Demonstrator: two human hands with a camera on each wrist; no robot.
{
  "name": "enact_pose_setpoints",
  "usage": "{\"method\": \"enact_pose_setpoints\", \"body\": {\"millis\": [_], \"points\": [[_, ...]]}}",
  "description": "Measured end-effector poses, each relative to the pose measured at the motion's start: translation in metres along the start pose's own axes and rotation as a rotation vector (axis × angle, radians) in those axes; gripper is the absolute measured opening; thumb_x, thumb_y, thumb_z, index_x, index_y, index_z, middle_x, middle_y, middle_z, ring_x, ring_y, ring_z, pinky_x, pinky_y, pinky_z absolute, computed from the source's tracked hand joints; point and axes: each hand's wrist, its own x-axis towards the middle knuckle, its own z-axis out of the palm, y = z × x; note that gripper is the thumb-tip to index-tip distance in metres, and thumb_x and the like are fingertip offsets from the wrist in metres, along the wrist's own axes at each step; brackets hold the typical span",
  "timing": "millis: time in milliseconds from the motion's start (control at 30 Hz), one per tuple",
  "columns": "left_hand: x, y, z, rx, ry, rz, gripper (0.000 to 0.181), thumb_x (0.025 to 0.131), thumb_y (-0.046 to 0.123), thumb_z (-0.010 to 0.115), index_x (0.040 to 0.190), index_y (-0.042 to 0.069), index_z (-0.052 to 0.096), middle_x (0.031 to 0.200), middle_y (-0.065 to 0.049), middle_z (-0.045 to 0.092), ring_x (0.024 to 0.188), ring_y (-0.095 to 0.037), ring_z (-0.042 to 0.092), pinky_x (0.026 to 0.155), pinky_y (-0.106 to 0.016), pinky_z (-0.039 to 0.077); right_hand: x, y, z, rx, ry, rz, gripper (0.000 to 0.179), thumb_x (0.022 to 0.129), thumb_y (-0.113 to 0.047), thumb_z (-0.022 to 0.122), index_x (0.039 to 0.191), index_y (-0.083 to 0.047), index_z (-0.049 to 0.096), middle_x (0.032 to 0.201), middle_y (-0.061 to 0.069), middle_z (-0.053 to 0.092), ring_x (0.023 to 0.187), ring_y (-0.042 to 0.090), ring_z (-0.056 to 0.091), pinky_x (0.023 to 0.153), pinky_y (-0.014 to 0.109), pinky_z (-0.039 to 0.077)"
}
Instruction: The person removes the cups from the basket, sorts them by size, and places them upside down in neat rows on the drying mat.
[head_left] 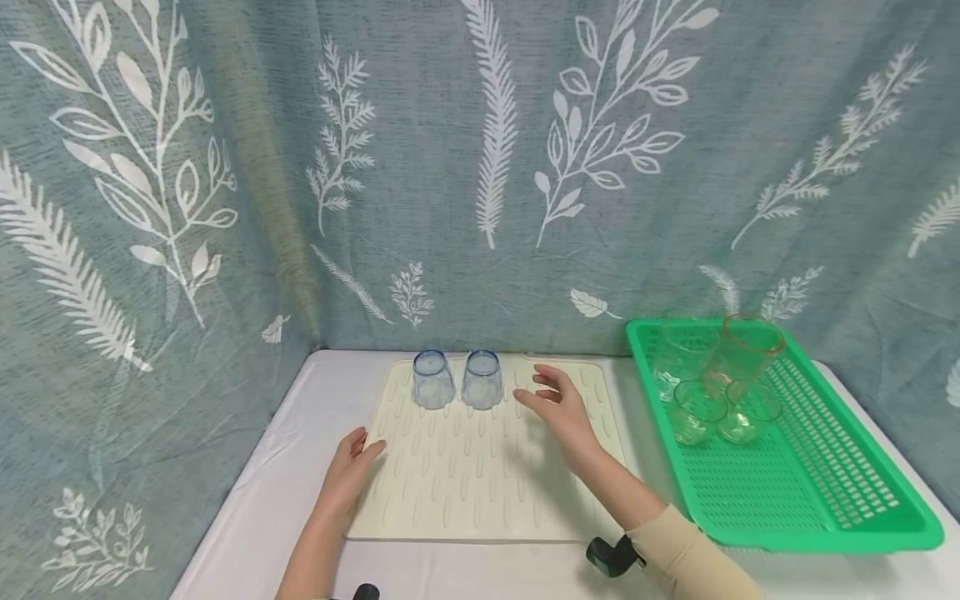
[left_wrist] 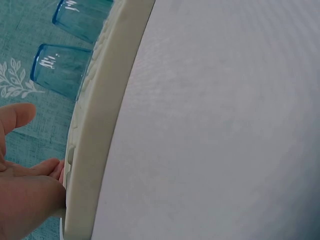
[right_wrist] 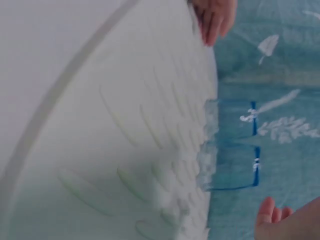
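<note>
Two clear glasses with blue rims, the left glass [head_left: 432, 382] and the right glass [head_left: 482, 382], stand side by side at the back of a cream ridged drying mat [head_left: 457, 483], rims up. My right hand [head_left: 558, 412] hovers over the mat just right of the right glass, apart from it. Its fingers are loosely bent and hold nothing. At the mat's left edge is my left hand [head_left: 348, 468], fingers relaxed and thumb apart, gripping nothing. In the left wrist view, that hand [left_wrist: 30, 200] lies beside the mat's edge; whether it touches is hard to tell.
On the right stands a green plastic basket [head_left: 765, 500]. Inside, toward its back left, are a tall glass with a red rim [head_left: 750, 346], a tall clear glass [head_left: 675, 367] and two short glasses [head_left: 693, 417]. A leaf-patterned curtain [head_left: 420, 167] hangs behind the white table [head_left: 262, 475].
</note>
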Motion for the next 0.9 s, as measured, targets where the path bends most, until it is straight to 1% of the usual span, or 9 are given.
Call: {"method": "enact_pose_setpoints", "body": {"millis": [200, 400, 533, 700, 900], "points": [[-0.001, 0.002, 0.000, 0.007, 0.002, -0.002, 0.075, 0.098, 0.022, 0.053, 0.152, -0.007, 0.010, 0.152, -0.030, 0.021, 0.141, -0.042, 0.020, 0.116, -0.051, 0.017, -0.020, -0.012, -0.014, 0.050, -0.018, 0.010, 0.060, 0.088, -0.020, 0.072, 0.141, -0.009, 0.047, 0.135, 0.013, 0.049, 0.116, 0.026, 0.046, 0.097, 0.038, 0.041], [-0.002, 0.003, 0.000, 0.001, -0.008, -0.006, 0.075, 0.098, 0.022, 0.053, 0.152, -0.007, 0.008, 0.153, -0.031, 0.019, 0.142, -0.043, 0.017, 0.117, -0.051, 0.017, -0.034, -0.019, -0.036, 0.081, -0.028, 0.005, 0.055, 0.091, -0.015, 0.069, 0.140, -0.011, 0.046, 0.133, 0.008, 0.048, 0.112, 0.021, 0.047, 0.096, 0.034, 0.042], [-0.001, 0.003, -0.001, -0.002, -0.025, -0.003, 0.075, 0.099, 0.021, 0.052, 0.152, -0.008, 0.007, 0.153, -0.031, 0.018, 0.143, -0.043, 0.015, 0.117, -0.051, 0.016, -0.038, -0.024, -0.057, 0.094, -0.028, -0.007, 0.054, 0.092, -0.012, 0.066, 0.141, -0.010, 0.043, 0.134, 0.006, 0.047, 0.111, 0.019, 0.047, 0.096, 0.031, 0.043], [-0.001, 0.002, -0.002, -0.006, -0.038, -0.005, 0.077, 0.099, 0.021, 0.052, 0.152, -0.007, 0.005, 0.154, -0.031, 0.016, 0.143, -0.042, 0.014, 0.117, -0.051, 0.015, -0.045, -0.031, -0.088, 0.065, -0.009, 0.003, 0.057, 0.094, -0.017, 0.066, 0.144, -0.012, 0.039, 0.136, 0.002, 0.044, 0.114, 0.016, 0.045, 0.096, 0.026, 0.041], [-0.001, 0.002, 0.000, -0.018, -0.051, -0.013, 0.078, 0.099, 0.020, 0.052, 0.152, -0.007, 0.003, 0.155, -0.031, 0.013, 0.144, -0.042, 0.013, 0.117, -0.051, 0.015, -0.051, -0.034, -0.125, 0.062, 0.043, -0.017, 0.058, 0.094, -0.021, 0.067, 0.144, -0.014, 0.038, 0.133, -0.003, 0.044, 0.112, 0.011, 0.047, 0.092, 0.021, 0.045]]}}
